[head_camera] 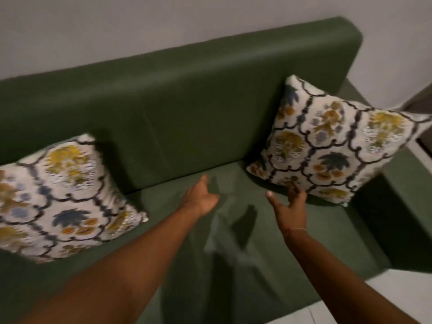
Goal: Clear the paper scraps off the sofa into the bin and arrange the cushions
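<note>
The fingers [295, 188] of the right hand [289, 210] are spread and loose, their tips touching the near lower edge of the right cushion [332, 141]; they grasp nothing. The thumb points left, apart from the cushion. A thin band circles that wrist. The left hand [201, 199] reaches out over the middle of the seat with its fingers [203, 180] extended toward the backrest, released and empty; whether it touches the seat cannot be told through the blur.

The right cushion leans tilted against the backrest of the green sofa [177, 94], at the seat's right end, one corner poking out past the right armrest. The left cushion [58, 197] lies flatter at the left end of the seat, its far corner against the backrest, well apart from both hands. Both cushions are white with a dark lattice and yellow, blue and orange floral print.

The seat between the cushions shows only green fabric with creases and the arms' shadows. Both bare forearms stretch in from the near edge. A pale wall [117, 26] stands behind the sofa, and light floor [397, 295] shows at the near right.
</note>
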